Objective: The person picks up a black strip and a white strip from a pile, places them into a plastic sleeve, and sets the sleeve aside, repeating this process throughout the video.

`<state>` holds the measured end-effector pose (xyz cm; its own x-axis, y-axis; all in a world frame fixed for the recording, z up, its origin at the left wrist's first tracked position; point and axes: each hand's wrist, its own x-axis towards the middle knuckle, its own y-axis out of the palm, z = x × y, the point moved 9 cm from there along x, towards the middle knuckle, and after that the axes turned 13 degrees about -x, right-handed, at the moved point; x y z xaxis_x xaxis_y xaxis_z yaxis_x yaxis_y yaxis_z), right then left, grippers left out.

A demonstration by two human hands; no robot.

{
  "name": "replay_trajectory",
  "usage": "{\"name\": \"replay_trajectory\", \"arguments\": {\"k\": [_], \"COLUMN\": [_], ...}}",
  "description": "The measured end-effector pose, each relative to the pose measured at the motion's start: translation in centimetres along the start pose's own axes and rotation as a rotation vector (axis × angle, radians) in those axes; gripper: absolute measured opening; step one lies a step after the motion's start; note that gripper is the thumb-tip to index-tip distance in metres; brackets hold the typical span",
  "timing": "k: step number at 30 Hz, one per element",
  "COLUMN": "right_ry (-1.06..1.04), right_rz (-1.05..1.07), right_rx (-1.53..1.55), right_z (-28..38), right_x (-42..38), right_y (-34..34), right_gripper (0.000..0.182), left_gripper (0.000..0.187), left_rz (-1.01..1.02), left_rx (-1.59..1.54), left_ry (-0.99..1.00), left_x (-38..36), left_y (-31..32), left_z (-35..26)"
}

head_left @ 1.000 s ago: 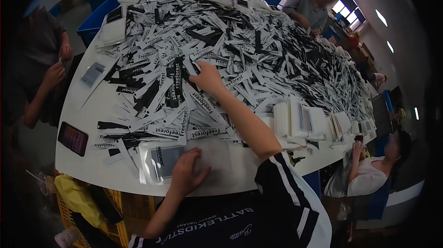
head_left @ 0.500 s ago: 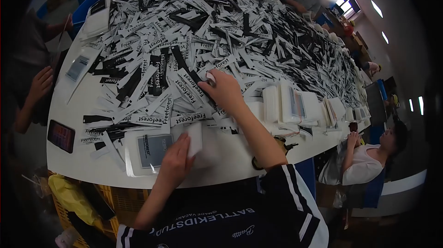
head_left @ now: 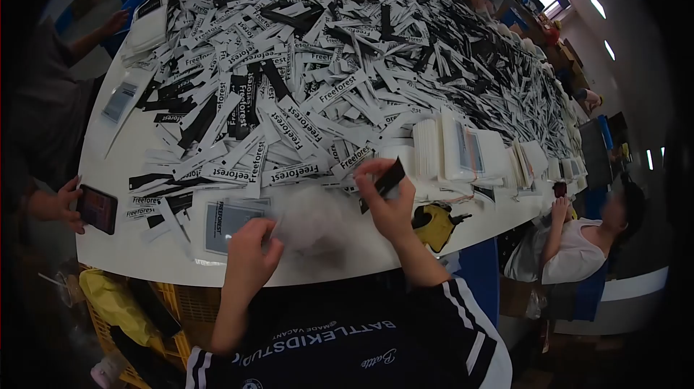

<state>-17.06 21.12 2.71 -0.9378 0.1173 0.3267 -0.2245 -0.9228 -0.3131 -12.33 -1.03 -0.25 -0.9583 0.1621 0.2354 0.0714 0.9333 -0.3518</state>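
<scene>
My left hand [head_left: 253, 253] is closed at the table's front edge, pinching the edge of a translucent white bag [head_left: 314, 226] that is blurred by motion. To the right of the bag, my right hand [head_left: 387, 201] has its fingers wrapped round a black packet [head_left: 390, 178] and a white Freeforest packet [head_left: 353, 160]. Beside my left hand, a clear bag with a grey printed label [head_left: 219, 226] lies flat. A large heap of black and white packets [head_left: 311, 85] spreads over the table behind both hands.
Stacked white bags [head_left: 463, 150] stand right of my right hand, with a yellow and black object [head_left: 434, 226] in front of them. At the left edge, another person's hand touches a phone [head_left: 97, 208]. A seated person [head_left: 578, 244] is at the right; another stands at the far side.
My right hand has come back from the heap toward me with packets in it. My left hand has shifted slightly left, and the white bag looks spread out. Another person's hand has reached the phone.
</scene>
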Motion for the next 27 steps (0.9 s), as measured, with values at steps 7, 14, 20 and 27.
{"name": "replay_trajectory", "arguments": {"k": [7,14,20,27], "right_ry": [0.001,0.043,0.338,0.248], "right_rz": [-0.278,-0.122,0.140,0.745], "right_rx": [0.229,0.076,0.555,0.189], "right_z": [-1.2,-3.3,-4.1,-0.2], "right_x": [-7.5,-8.9,-9.3,-7.1], "right_y": [-1.9,-0.7,1.3,4.8], "right_gripper": [0.022,0.028,0.022,0.012], "left_gripper": [0.014,0.026,0.029,0.029], "left_rz": [0.158,0.077,0.090,0.144], "left_rx": [0.016,-0.479,-0.425,-0.275], "left_ry": [-0.310,-0.454,-0.377,-0.185], "left_x": [0.7,-1.2,-1.5,-0.9], "left_y": [0.9,2.9,5.0,5.1], "left_z": [1.0,0.8,-0.4,-2.0]}}
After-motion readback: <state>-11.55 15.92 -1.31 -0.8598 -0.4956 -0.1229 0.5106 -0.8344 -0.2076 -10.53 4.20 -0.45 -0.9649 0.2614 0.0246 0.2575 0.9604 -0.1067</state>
